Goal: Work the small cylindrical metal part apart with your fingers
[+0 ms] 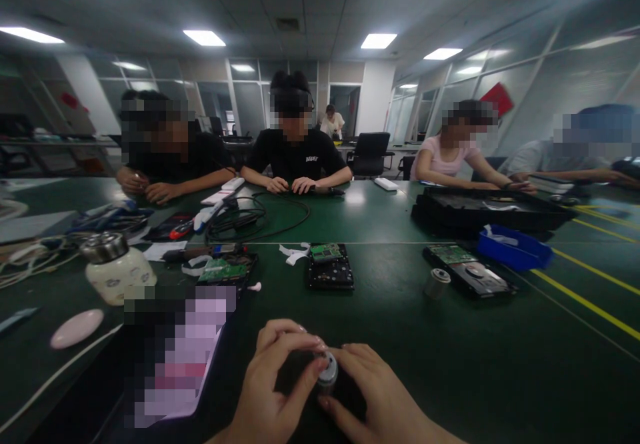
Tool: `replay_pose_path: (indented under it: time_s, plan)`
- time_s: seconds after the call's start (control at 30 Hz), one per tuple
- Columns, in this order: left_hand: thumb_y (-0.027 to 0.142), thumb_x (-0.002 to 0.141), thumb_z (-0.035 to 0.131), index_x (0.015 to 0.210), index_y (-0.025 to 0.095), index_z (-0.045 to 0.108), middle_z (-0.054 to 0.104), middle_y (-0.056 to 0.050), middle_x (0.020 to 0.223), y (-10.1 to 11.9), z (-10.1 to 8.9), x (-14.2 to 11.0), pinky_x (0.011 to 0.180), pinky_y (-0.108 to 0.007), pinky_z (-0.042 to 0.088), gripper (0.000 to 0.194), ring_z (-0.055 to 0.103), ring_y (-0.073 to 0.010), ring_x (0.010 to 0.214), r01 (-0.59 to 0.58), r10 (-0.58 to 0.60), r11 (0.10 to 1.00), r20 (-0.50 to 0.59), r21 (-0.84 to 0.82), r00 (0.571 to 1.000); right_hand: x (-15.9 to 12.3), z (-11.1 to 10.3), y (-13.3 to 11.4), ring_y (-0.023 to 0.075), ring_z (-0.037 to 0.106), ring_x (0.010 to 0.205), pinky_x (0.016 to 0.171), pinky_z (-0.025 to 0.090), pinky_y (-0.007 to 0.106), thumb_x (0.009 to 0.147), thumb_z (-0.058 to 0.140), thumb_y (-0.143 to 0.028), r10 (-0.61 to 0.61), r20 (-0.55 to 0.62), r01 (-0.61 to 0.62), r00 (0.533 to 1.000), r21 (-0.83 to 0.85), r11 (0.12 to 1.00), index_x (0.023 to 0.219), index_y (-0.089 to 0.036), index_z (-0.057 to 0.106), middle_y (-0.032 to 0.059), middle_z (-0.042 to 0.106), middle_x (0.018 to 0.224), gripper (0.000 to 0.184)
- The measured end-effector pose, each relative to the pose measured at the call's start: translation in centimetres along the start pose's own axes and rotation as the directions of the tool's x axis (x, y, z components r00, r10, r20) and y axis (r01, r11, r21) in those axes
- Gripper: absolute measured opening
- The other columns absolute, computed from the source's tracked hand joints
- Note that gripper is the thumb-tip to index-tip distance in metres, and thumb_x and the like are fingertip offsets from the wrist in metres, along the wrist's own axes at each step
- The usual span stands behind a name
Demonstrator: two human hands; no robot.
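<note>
Both of my hands meet at the bottom centre over a dark green table [410, 351]. My left hand [273, 381] and my right hand [373, 387] pinch a small round metal part [327, 369], silver with a darker middle, between their fingertips. Something dark lies under the hands, mostly hidden by them. Farther ahead lies a black hard drive [330, 271] with a green circuit board [325, 252] on top.
A blurred phone screen [180, 351] lies left of my hands. A white jar [116, 267], a pink lid [77, 328], another green board [223, 271], cables [255, 221], an opened drive [470, 272], a blue bin [513, 247] and black tray [490, 211] stand around. Several people sit across the table.
</note>
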State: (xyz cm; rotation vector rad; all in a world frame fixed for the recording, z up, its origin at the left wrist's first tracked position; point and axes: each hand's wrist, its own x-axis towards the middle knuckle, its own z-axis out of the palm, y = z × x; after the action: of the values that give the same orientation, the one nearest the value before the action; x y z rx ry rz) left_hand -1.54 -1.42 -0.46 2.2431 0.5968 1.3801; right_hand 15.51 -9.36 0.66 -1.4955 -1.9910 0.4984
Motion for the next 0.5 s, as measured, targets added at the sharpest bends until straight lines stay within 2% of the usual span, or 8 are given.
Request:
replay_pose_path:
  time_s: [0.13,0.4,0.5]
  plan:
    - [0.014,0.082,0.063,0.096,0.023,0.063,0.067,-0.003,0.086,-0.08,0.02,-0.08,0.075,-0.031,0.055,0.017,0.060,-0.0206,0.090,-0.005,0.006,1.000,0.039,-0.021,0.999,0.01,0.00,0.01,0.0233,0.058,0.093,0.084,0.046,0.037,0.078,0.062,-0.019,-0.004,0.002,0.004,1.000,0.001,1.000,0.113,-0.014,0.059,0.0100,0.065,0.102,0.036]
    - [0.010,0.083,0.060,0.100,0.024,0.065,0.072,-0.002,0.084,0.32,-0.44,0.60,0.076,-0.033,0.052,0.023,0.060,-0.0215,0.088,-0.117,0.117,0.993,0.156,-0.009,0.981,-0.16,0.18,0.23,0.0246,0.057,0.096,0.087,0.045,0.039,0.077,0.061,-0.017,-0.009,0.000,0.009,1.000,-0.011,1.000,0.116,-0.012,0.059,0.0117,0.065,0.106,0.040]
    - [0.014,0.083,0.061,0.113,0.027,0.063,0.069,-0.004,0.107,0.45,-0.34,0.24,0.087,-0.039,0.049,0.033,0.056,-0.0237,0.101,-0.080,0.075,0.996,0.157,0.030,0.985,-0.16,0.10,0.12,0.0243,0.058,0.096,0.088,0.045,0.039,0.077,0.060,-0.018,-0.015,0.002,0.015,1.000,0.000,1.000,0.113,-0.014,0.059,0.0112,0.066,0.106,0.035]
